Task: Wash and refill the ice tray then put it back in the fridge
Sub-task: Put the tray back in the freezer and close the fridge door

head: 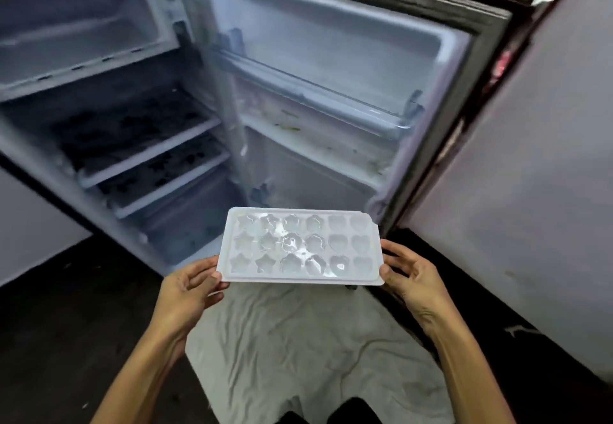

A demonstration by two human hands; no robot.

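A white ice tray (300, 246) with star, flower and heart shaped cells is held level in front of the open fridge (109, 108). Its cells glisten with clear liquid or ice. My left hand (190, 287) grips the tray's left short edge, thumb on top and fingers beneath. At the right short edge my right hand (408, 274) holds the tray with curled fingers. The freezer compartment (83, 32) at the fridge's top left stands open with nothing visible inside.
The fridge door (331, 91) is swung wide to the right, its shelves nearly bare. Two wire shelves (149, 144) sit inside the fridge. A wall (530, 191) stands close on the right. Light cloth (298, 340) covers my lap over the dark floor.
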